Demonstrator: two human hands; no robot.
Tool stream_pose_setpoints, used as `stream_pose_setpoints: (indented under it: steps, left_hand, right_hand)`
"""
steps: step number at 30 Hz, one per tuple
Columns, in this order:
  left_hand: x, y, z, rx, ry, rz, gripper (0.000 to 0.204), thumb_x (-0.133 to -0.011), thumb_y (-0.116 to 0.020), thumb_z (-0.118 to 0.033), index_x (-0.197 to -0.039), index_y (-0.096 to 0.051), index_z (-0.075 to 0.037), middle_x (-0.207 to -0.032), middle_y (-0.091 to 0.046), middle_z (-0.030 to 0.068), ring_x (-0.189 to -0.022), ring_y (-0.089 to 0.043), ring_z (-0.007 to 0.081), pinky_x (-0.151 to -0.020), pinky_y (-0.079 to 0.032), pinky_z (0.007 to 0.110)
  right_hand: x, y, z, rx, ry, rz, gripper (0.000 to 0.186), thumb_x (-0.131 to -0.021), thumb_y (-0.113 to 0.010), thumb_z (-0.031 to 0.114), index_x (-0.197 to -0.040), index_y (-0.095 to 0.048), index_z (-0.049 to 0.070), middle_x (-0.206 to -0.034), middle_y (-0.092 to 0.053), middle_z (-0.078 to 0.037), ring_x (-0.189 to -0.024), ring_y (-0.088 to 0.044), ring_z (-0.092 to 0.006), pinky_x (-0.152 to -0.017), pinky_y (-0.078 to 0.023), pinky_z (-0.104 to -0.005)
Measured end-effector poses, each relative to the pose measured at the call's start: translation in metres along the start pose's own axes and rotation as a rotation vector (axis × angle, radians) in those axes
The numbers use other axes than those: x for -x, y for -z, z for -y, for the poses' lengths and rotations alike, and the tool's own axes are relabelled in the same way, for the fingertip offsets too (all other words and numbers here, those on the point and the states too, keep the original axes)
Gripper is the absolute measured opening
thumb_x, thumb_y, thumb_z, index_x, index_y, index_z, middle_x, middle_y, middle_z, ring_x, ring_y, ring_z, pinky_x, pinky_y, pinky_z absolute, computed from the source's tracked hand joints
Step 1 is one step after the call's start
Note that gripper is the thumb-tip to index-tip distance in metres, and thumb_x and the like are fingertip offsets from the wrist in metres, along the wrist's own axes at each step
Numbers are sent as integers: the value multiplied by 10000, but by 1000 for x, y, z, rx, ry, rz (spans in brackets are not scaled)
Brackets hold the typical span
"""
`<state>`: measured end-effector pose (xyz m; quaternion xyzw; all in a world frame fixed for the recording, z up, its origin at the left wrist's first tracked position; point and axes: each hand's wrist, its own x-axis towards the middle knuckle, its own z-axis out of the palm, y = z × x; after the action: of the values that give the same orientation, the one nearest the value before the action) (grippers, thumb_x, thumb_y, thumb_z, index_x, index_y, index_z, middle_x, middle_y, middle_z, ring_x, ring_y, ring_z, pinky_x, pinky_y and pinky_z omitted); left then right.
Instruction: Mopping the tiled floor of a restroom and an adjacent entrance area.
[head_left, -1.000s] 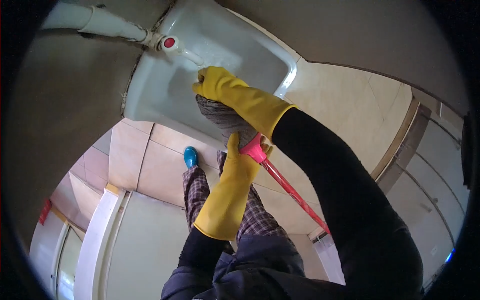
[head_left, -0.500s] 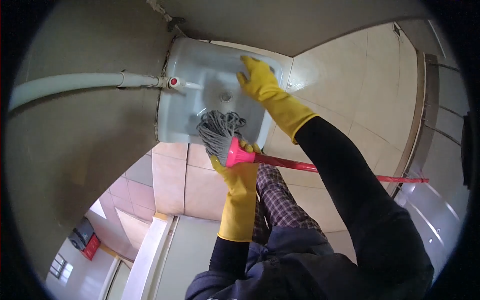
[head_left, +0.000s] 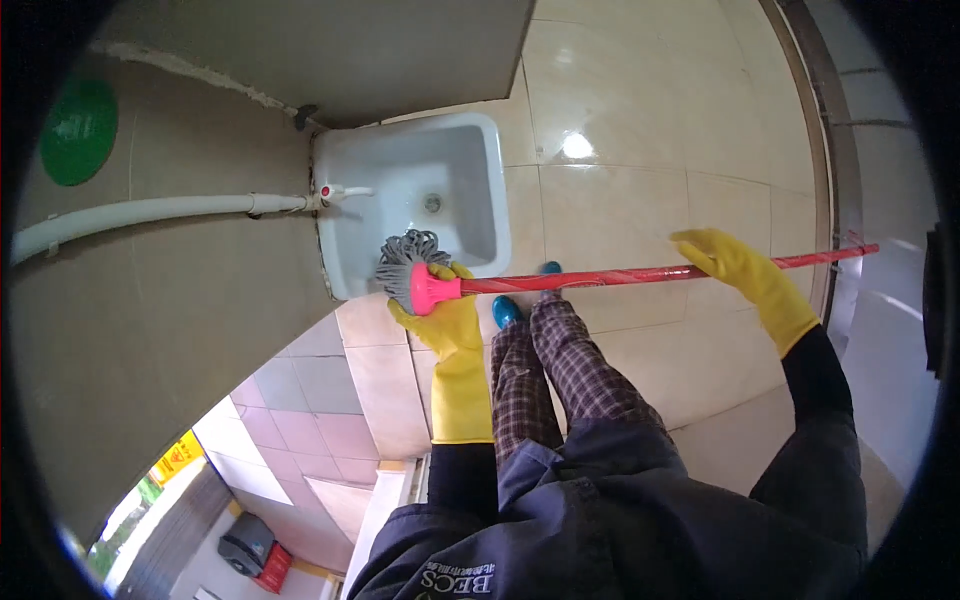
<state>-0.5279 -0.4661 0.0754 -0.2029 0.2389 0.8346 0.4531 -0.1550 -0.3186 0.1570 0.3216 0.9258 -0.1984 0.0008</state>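
A mop with a grey string head (head_left: 401, 270), a pink socket (head_left: 432, 289) and a long red handle (head_left: 590, 280) lies across in front of me, its strings over the near left corner of the white sink (head_left: 503, 215). My left hand (head_left: 440, 318), in a yellow rubber glove, is closed round the pink socket. Farther right, my gloved right hand (head_left: 722, 258) is at the red handle, fingers stretched out and apart. It covers part of the handle; whether it touches cannot be made out.
A white tap (head_left: 347, 191) with a red mark joins a white pipe (head_left: 160, 209) along the grey wall (head_left: 200, 300). Beige tiles (head_left: 620, 220) cover the floor. My blue shoes (head_left: 507, 311) stand below the handle. A green disc (head_left: 78, 133) is on the wall.
My right hand has moved from over the sink to the right, down to the mop handle. My left hand keeps hold of the socket. The view has shifted.
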Motion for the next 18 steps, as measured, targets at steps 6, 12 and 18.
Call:
stream_pose_setpoints:
  steps: [6,12,18]
  left_hand:
    - [3,0,-7,-108,31,11,538,-793,-441,-533,-973,-537,-34,-843,-570,116,-755,-517,240,-790,-396,428]
    - [-5,1,-11,-201,38,-2,550,-802,-434,-549,-1021,-523,-52,-944,-561,148,-799,-533,265,-814,-408,454]
    - [48,-7,52,-609,376,121,640,-801,-470,-578,-1165,-433,-54,-1179,-458,188,-1071,-463,303,-962,-337,523]
  right_hand:
    - [66,6,-3,-265,-417,222,358,-726,-647,351,-907,-623,43,-772,-627,-145,-728,-585,-326,-655,-463,-394]
    - [144,-37,-16,4,-690,544,392,-633,-667,433,-758,-622,64,-735,-616,-168,-730,-594,-342,-632,-462,-418]
    - [181,-73,44,-45,-636,389,375,-702,-572,457,-739,-625,89,-695,-620,-147,-691,-605,-338,-635,-466,-441]
